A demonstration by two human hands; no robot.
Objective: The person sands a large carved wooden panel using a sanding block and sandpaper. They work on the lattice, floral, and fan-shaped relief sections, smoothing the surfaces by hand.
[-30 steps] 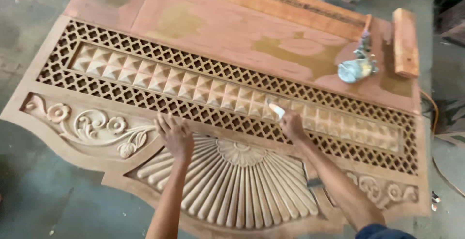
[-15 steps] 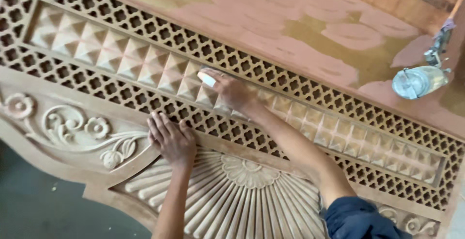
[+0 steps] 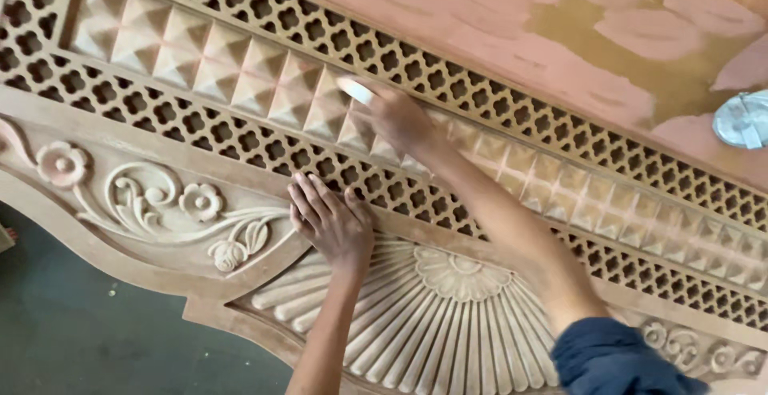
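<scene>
Right hand has slid left along pyramid row, pinching pale sanding pad; left hand stays flat, fingers spread, on carved panel.

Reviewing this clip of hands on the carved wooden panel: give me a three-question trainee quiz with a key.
1. True or false: the left hand lies flat on the carved panel.
2. The right hand holds a small pale pad over: A) pyramid row, B) fan carving, C) flower scroll.
3. What covers the right forearm near the lower edge?

Key: 1 true; 2 A; 3 a dark blue sleeve.
</scene>
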